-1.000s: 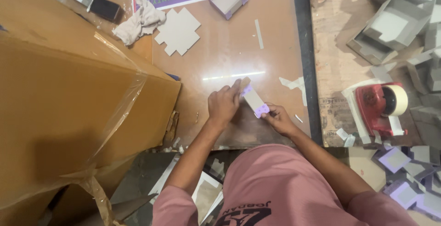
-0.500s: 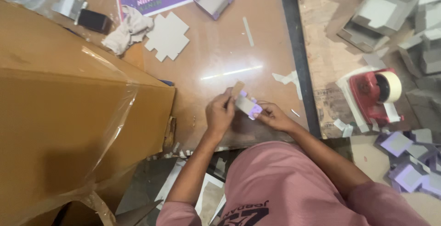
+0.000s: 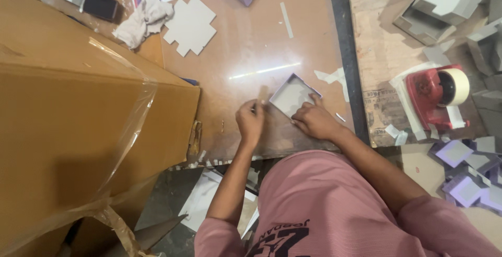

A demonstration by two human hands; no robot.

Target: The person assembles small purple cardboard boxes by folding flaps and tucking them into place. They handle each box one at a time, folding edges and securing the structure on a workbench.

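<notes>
1. I am seeing the left hand [image 3: 251, 122] pinching a small tan strip [image 3: 262, 94], fingers closed, at centre frame.
2. The right hand [image 3: 314, 121] is pressing curled fingers on the shallow grey tray [image 3: 292, 95], which is lying on the bench [image 3: 251, 48].
3. A red tape dispenser [image 3: 436, 97] is sitting at right.
</notes>
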